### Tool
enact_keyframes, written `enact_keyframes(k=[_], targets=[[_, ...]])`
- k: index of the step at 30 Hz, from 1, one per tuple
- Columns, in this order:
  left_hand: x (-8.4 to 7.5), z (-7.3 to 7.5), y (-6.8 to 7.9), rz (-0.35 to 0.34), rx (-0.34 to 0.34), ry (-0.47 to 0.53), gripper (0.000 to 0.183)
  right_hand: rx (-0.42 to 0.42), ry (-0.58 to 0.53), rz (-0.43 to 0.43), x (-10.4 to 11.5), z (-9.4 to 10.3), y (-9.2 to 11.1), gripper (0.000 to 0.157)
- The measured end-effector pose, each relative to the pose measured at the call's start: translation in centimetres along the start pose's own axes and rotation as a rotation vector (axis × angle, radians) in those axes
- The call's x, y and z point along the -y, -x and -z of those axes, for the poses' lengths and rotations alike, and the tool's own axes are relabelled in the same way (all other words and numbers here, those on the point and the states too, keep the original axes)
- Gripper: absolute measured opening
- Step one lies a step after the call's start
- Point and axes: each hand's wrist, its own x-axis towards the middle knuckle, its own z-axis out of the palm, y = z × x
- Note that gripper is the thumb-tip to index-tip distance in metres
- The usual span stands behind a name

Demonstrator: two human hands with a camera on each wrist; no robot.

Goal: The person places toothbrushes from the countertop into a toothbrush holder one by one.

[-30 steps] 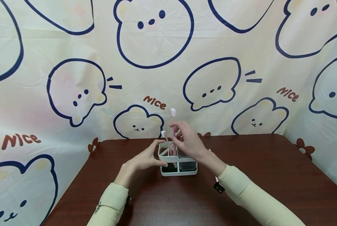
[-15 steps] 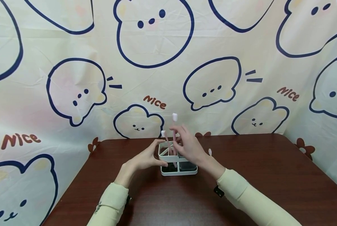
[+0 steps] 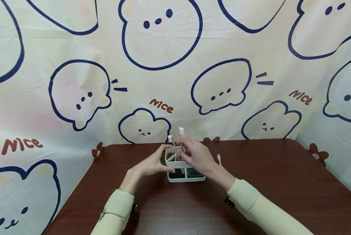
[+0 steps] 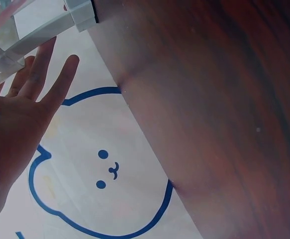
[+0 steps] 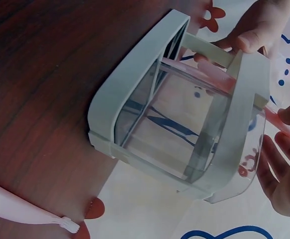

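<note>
A pale green toothbrush holder (image 3: 175,164) with divided compartments stands on the table. My left hand (image 3: 150,164) grips its left side, thumb in front and fingers behind; the left wrist view shows the little finger (image 4: 62,82) held off it. My right hand (image 3: 200,156) pinches a pink toothbrush (image 3: 181,132), bristles up, with its lower part down in the holder. Beside it, another pink toothbrush (image 3: 170,139) leans in a left compartment. In the right wrist view, the holder's clear-walled section (image 5: 169,122) faces the camera.
The dark wooden table (image 3: 175,209) backs onto a printed cloth (image 3: 157,39). Right of the right hand lies a slim pink thing with a white tip (image 3: 219,159), partly hidden by the arm; the right wrist view shows this tapered pink thing (image 5: 25,206) too.
The right hand has moved down a little, and the toothbrush in it has sunk lower into the holder. My left hand and the holder stay in place.
</note>
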Motion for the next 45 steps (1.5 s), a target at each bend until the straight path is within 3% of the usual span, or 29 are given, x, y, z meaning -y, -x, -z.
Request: enact_keyframes(k=[10, 26, 45], targets=[[0.1, -0.1, -0.1, -0.011, 0.003, -0.002, 0.093, -0.024, 0.141, 0.092, -0.1, -0.6, 0.7, 0.016], [0.2, -0.2, -0.2, -0.007, -0.017, -0.017, 0.094, -0.001, 0.088, 0.024, -0.6, -0.6, 2.1, 0.021], [-0.1, -0.2, 0.1, 0.013, -0.037, -0.036, 0.092, -0.029, 0.018, -0.111, -1.9, 2.3, 4.0, 0.020]])
